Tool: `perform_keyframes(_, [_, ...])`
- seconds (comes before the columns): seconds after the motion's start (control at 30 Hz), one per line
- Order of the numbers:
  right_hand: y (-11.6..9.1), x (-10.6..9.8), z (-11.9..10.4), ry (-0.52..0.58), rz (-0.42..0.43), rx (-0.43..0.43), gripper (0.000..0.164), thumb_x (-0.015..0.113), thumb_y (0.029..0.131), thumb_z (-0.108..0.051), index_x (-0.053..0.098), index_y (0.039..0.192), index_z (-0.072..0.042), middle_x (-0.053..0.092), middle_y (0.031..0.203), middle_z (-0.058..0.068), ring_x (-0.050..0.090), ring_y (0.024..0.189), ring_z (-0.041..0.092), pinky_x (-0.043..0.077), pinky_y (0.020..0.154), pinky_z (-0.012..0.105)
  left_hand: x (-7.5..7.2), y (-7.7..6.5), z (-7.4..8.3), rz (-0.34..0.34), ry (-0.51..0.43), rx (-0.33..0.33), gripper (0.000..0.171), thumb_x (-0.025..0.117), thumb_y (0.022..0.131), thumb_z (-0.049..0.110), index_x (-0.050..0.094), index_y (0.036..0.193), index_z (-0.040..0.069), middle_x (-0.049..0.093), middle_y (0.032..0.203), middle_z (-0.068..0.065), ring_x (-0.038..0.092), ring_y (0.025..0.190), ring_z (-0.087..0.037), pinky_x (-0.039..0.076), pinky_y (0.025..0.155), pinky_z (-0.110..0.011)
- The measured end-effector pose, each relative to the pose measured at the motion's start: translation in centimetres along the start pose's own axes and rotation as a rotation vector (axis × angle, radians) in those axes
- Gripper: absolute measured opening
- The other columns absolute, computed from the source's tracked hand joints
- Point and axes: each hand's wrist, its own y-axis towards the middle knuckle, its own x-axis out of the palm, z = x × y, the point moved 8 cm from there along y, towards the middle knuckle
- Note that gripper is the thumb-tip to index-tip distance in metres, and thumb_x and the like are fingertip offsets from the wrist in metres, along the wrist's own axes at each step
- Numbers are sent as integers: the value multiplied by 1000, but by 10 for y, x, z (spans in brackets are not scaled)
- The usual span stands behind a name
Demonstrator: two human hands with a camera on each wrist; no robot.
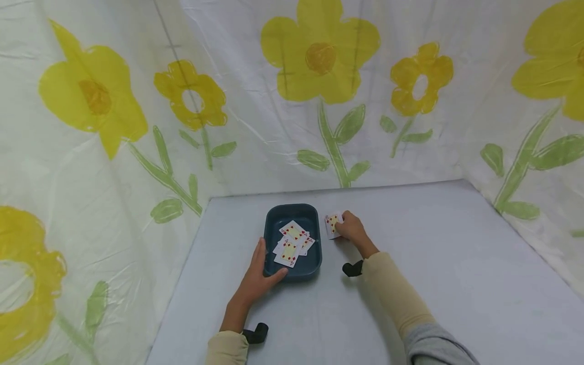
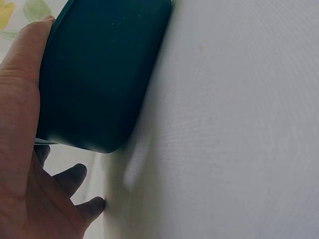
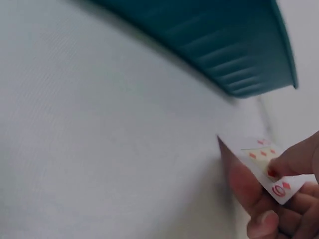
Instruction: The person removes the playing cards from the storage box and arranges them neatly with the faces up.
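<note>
Grey cloth bunches over the cream sleeve on the person's right arm. From where I stand, their right hand pinches a white playing card with red diamonds, thumb on its face and fingers behind, just right of a dark teal rectangular plastic tray. The card's corner carries a red figure, a 6 or a 9; I can't tell which. Overlapping white playing cards lie face up in the tray, a red 4 legible on the nearest. The left hand, thumb and fingers spread wide, touches the tray's left and near sides. Beneath spreads a pale grey tabletop; behind hangs creased white sheeting printed with big yellow flowers on green stems.
</note>
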Motion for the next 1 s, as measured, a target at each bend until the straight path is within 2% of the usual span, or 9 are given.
perform_keyframes(0.2, [-4, -2, -3, -203, 78, -14, 23, 59, 90, -15, 52, 103, 2, 56, 84, 13, 51, 72, 26, 40, 60, 37, -1, 0, 0, 1, 2, 1, 112, 75, 86, 50, 0, 163, 18, 2, 168, -6, 6, 153, -27, 17, 117, -56])
perform_keyframes(0.43, [-3, 0, 0, -307, 100, -16, 30, 65, 89, -18, 48, 104, 2, 58, 79, 14, 51, 66, 26, 42, 56, 39, 1, 0, -1, -2, -5, 0, 113, 74, 86, 53, 0, 163, 19, 1, 168, -3, 5, 153, -25, 17, 117, -55])
perform_keyframes(0.73, [-6, -5, -9, -353, 137, -55, 27, 67, 83, -8, 51, 103, 0, 59, 80, 15, 49, 66, 26, 42, 56, 40, 1, 1, -2, 0, -22, 15, 112, 74, 86, 54, 0, 163, 19, 1, 168, -3, 5, 153, -26, 17, 117, -57])
perform_keyframes(0.87, [-4, -11, -15, -362, 127, -69, 31, 70, 84, -7, 55, 109, 2, 64, 89, 18, 55, 71, 28, 48, 60, 43, 3, 0, -1, -10, -27, 10, 113, 74, 85, 55, 0, 163, 20, 1, 168, -1, 5, 153, -24, 17, 117, -56])
perform_keyframes(1.0, [0, -16, -30, -343, 101, -93, 34, 71, 88, -14, 59, 115, 3, 67, 103, 19, 62, 82, 32, 53, 70, 47, 2, 0, -1, 6, -24, 0, 111, 74, 86, 54, 1, 163, 21, 2, 168, -1, 6, 153, -24, 18, 117, -55])
